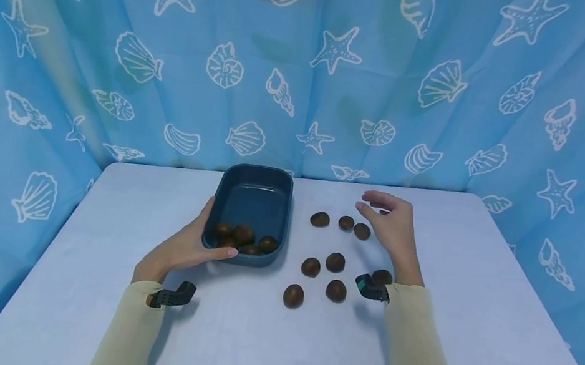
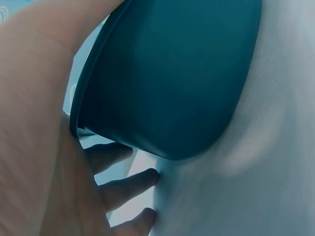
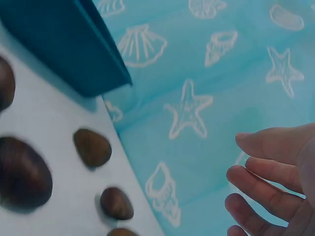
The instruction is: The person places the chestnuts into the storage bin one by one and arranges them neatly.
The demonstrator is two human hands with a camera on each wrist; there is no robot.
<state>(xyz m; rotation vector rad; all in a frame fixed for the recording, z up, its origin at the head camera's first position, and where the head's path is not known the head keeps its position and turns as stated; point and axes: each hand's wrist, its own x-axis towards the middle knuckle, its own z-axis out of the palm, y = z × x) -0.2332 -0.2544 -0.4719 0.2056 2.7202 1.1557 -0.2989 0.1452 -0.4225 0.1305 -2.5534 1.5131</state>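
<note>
A dark blue rectangular dish (image 1: 249, 214) stands toward the back of the table, with several chestnuts (image 1: 243, 235) at its near end. My left hand (image 1: 186, 248) grips the dish's near left corner, thumb along the front rim and fingers at the left side. In the left wrist view, the dish's outer wall (image 2: 172, 83) fills the middle, and the fingertips show below it. Above the back right of the table, my right hand (image 1: 391, 225) hovers with fingers loosely bent and nothing between them. The closest chestnut (image 1: 362, 231) lies just left of and below it.
Several loose chestnuts (image 1: 335, 262) lie spread between the dish and the right arm. One chestnut (image 1: 382, 277) is partly hidden by the right wrist camera. A white cloth (image 1: 222, 348) covers the table. Behind it hangs a blue curtain (image 1: 303, 108) with seashells and starfish.
</note>
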